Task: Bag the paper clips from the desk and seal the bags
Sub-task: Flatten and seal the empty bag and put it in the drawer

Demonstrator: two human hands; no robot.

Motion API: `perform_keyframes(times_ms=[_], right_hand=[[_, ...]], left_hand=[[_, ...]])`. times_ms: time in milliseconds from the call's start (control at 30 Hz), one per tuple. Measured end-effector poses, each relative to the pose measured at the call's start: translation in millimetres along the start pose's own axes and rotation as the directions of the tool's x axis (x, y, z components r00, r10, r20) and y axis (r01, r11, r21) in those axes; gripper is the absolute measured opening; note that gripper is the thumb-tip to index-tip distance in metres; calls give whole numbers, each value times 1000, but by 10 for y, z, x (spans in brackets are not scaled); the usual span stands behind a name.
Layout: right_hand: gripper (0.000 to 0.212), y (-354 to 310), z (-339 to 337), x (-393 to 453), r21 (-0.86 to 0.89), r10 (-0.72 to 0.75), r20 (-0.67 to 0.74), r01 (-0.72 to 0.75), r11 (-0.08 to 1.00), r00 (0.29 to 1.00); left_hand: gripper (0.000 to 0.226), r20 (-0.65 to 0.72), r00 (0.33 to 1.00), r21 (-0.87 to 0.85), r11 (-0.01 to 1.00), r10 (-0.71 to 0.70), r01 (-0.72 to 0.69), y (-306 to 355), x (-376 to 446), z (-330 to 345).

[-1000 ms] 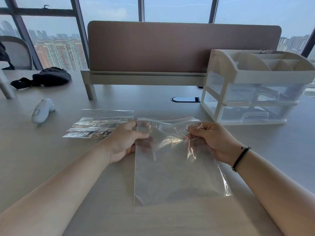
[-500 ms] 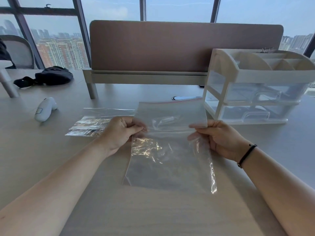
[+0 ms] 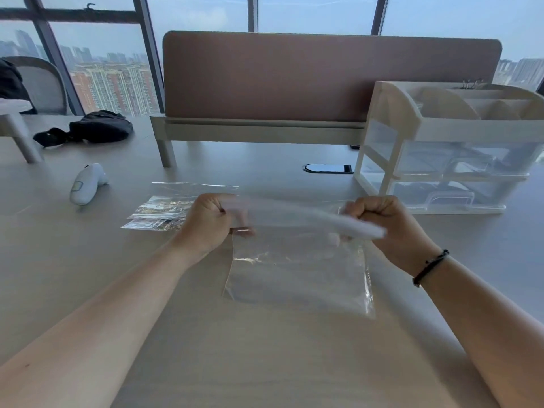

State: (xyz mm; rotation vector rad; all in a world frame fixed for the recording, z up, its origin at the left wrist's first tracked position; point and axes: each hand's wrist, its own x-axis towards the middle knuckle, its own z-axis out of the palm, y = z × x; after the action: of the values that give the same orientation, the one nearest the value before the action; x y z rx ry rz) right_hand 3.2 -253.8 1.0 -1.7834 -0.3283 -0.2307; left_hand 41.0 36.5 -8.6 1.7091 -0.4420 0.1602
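Observation:
A large clear zip bag (image 3: pixel 297 278) hangs above the desk between my hands, its top edge blurred and bent toward me. My left hand (image 3: pixel 206 225) grips the bag's upper left corner with curled fingers. My right hand (image 3: pixel 388 225) grips the upper right corner in a fist. No paper clips show inside this bag. Behind my left hand, other clear bags (image 3: pixel 164 207) with small metallic clips inside lie flat on the desk.
A white drawer organizer (image 3: pixel 447 148) stands at the right back. A brown divider panel (image 3: pixel 323 75) crosses the rear. A white handheld device (image 3: pixel 85 184) and a black pouch (image 3: pixel 94 128) lie at the left. A cable slot (image 3: pixel 326 168) sits mid-desk.
The bag came up off the desk and its top edge has now folded over toward me, blurred by motion. Both hands have closed into tighter fists at the bag's upper corners.

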Motion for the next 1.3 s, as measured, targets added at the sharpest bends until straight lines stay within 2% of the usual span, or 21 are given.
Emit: perform_keyframes(times_ms=[100,233,400,500,600,733,833,933,1033,1300], right_hand=[[49,-33,0,-15,-59,21,-3,-21,998,1000],[44,-33,-26,-27,-20,115,16,-115,993,993],[44,42,-70,-8,116,180,47,-184,976,983],[43,78,-76,-14,126,193,73,-201,971,978],[36,109,-39,-5,130,211,42,-215,968,977],[40,150,-1,2,154,247,-40,-239,959,968],[44,133,-14,11,275,293,-5,-280,920,956],[45,127,-49,16,325,318,20,-307,895,948],[44,120,-56,8,349,332,21,-318,882,943],[49,110,-64,-2,439,311,63,-306,845,948]], left_hand=[[70,4,996,117,989,94,-93,0,19,-13],[57,-15,996,167,982,93,-89,-17,7,-2],[59,-9,999,136,989,54,-52,-5,-11,2],[56,-32,999,133,990,43,-39,-11,9,11],[50,-37,999,144,989,35,-29,-16,23,11],[31,15,999,86,996,-32,31,-17,24,-24],[26,25,998,48,997,-64,63,-40,24,-46],[16,26,992,-15,992,-122,122,10,1,-18],[15,76,982,-70,981,-174,179,34,-13,-34],[15,76,970,-198,950,-233,243,58,-29,-47]])
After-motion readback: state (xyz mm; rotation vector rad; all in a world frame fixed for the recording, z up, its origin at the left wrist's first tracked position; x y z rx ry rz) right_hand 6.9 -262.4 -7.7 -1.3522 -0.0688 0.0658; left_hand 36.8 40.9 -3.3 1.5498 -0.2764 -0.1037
